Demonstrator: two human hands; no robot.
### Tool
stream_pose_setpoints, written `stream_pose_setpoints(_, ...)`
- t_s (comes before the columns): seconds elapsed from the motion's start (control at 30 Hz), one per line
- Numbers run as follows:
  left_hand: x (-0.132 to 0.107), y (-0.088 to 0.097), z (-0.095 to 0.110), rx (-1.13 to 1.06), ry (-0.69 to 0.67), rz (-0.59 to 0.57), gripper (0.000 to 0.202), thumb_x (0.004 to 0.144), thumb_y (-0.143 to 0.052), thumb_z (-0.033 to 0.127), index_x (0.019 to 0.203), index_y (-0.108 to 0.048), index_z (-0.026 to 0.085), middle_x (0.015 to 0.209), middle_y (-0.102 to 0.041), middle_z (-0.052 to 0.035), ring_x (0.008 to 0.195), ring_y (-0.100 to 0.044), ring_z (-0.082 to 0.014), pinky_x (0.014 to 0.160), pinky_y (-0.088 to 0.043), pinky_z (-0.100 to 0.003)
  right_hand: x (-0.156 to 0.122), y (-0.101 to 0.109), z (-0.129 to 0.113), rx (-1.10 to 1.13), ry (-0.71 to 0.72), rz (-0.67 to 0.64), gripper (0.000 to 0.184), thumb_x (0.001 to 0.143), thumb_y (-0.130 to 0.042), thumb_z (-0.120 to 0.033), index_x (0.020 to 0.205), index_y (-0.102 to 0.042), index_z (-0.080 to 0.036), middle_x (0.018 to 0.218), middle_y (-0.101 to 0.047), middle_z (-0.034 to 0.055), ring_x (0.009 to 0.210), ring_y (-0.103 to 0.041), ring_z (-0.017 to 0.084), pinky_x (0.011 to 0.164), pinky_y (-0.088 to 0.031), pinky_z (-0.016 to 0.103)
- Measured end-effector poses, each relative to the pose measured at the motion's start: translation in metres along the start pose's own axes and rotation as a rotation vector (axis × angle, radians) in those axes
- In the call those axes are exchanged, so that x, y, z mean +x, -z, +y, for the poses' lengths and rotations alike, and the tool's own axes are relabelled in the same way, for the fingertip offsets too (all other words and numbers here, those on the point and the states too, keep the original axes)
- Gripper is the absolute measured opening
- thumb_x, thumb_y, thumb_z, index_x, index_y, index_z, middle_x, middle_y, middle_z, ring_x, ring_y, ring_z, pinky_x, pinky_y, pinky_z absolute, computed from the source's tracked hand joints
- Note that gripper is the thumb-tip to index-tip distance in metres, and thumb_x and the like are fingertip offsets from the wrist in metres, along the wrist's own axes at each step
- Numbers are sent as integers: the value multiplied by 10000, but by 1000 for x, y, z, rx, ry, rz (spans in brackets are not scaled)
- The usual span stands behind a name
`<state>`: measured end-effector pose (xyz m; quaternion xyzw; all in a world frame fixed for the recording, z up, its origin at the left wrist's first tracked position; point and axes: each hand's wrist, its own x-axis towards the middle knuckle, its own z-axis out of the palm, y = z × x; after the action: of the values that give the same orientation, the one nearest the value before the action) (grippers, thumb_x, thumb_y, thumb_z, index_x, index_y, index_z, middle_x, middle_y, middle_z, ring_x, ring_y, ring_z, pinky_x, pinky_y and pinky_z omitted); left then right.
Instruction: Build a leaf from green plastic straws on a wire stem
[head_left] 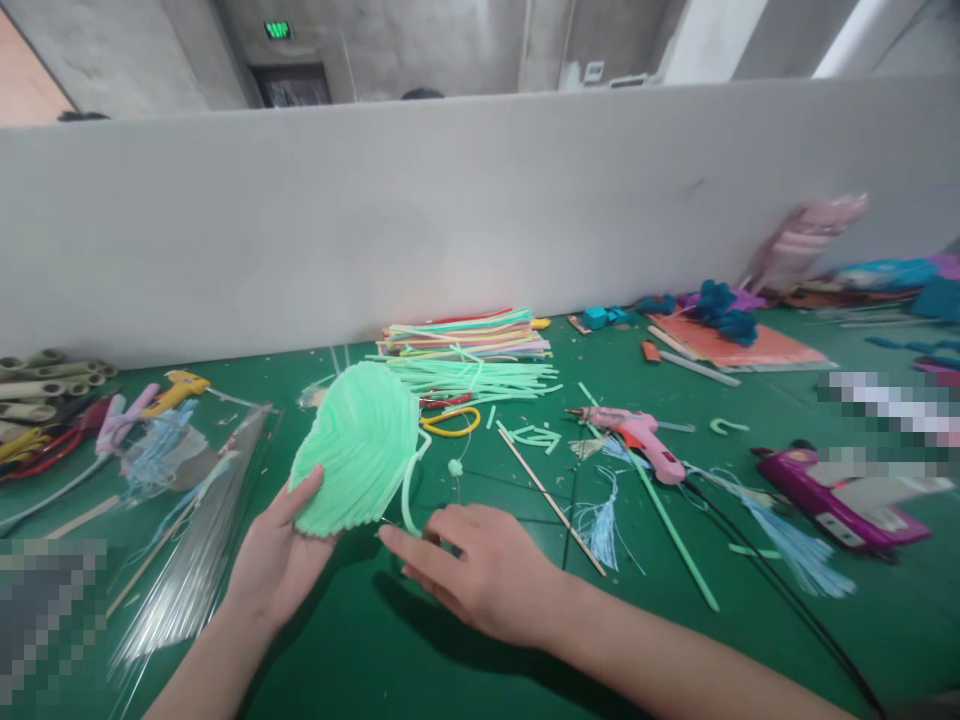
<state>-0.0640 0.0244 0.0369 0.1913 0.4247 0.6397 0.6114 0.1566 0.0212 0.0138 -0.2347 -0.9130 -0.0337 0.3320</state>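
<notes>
A mint-green, leaf-shaped piece (358, 445) of fuzzy pipe cleaners laid side by side is held up over the table. My left hand (289, 545) grips it by its lower left edge, thumb in front and fingers behind. From its right side a loose green pipe cleaner (409, 485) curves down to my right hand (476, 570). The fingers of that hand are curled around the strand's lower end, close to the bottom edge of the piece. A thin wire tip shows near the index fingertip; the fingers partly hide the grip.
Bundled pipe cleaners (480, 378) lie behind, beside yellow-handled scissors (454, 422). Right of my hands are a wooden stick (551, 500), a pink glue gun (637, 435), blue tassels (600, 525) and a purple tool (832, 500). Clear plastic sleeves (191, 560) lie left. A grey partition (450, 220) stands behind.
</notes>
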Motion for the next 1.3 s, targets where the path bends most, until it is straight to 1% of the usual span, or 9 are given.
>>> stream_pose_setpoints(0.17,-1,-2,4,-68,-24,60,432,913,-554,173,1343,-578,208,1266,-679,-96,1193,-603,-302,995,-522,-415,-6,2,-2,259,-102,-20,187,967,-442,-277,985,-583,-155,750,-655,31,604,-551,131,531,-364,253)
stream_pose_setpoints(0.3,-1,-2,8,-107,-53,115,422,932,-514,204,1351,-568,202,1214,-708,-88,1125,-654,-274,960,-549,-365,-6,-2,-1,452,-473,-147,321,942,-513,-478,790,-549,-198,668,-622,-8,573,-547,126,532,-356,240)
stream_pose_setpoints(0.43,-1,1,8,-118,11,114,501,884,-514,103,1380,-532,169,1130,-746,-100,1102,-666,-293,986,-534,-407,-2,-7,6,535,-763,-164,383,851,-622,-556,939,-545,-192,615,-545,-47,518,-473,123,494,-319,237)
stream_pose_setpoints(0.53,-3,2,6,-108,50,51,568,834,-536,52,1387,-526,183,1121,-751,-90,1099,-668,-301,1009,-515,-431,-1,-8,9,611,-689,-118,288,920,-563,-449,1022,-606,-184,669,-591,-22,595,-523,134,572,-373,241)
stream_pose_setpoints(0.63,-4,2,4,-100,57,43,590,804,-544,26,1369,-542,192,1096,-760,-82,1068,-685,-297,1002,-519,-434,-1,-9,6,678,-629,-131,344,978,-451,-382,851,-688,-167,689,-631,13,655,-568,136,635,-403,238)
stream_pose_setpoints(1.0,-6,0,9,-138,71,107,540,753,-551,37,1252,-632,226,1017,-781,-46,997,-717,-280,908,-575,-410,4,-13,-19,1015,-705,-631,400,932,-524,-448,859,-784,-153,518,-545,-29,451,-449,83,486,-350,203)
stream_pose_setpoints(1.07,-9,-1,10,-119,67,129,570,706,-581,29,1245,-634,208,980,-786,-56,969,-725,-298,887,-585,-421,4,-10,-14,964,-699,-589,436,814,-653,-563,952,-777,-168,563,-545,-28,506,-457,101,496,-341,218)
stream_pose_setpoints(1.17,-13,-2,9,-70,33,162,568,682,-640,52,1234,-635,185,914,-790,-66,928,-734,-318,855,-599,-429,3,-3,1,825,-694,-356,759,607,-797,-630,1218,-666,-199,843,-596,26,720,-517,158,619,-401,252)
stream_pose_setpoints(1.3,-14,-1,5,-13,-12,174,536,672,-758,130,1196,-656,176,872,-788,-78,898,-738,-333,801,-620,-411,6,5,18,928,-699,-67,638,785,-649,-631,1253,-612,-198,1073,-588,88,901,-539,198,761,-432,311)
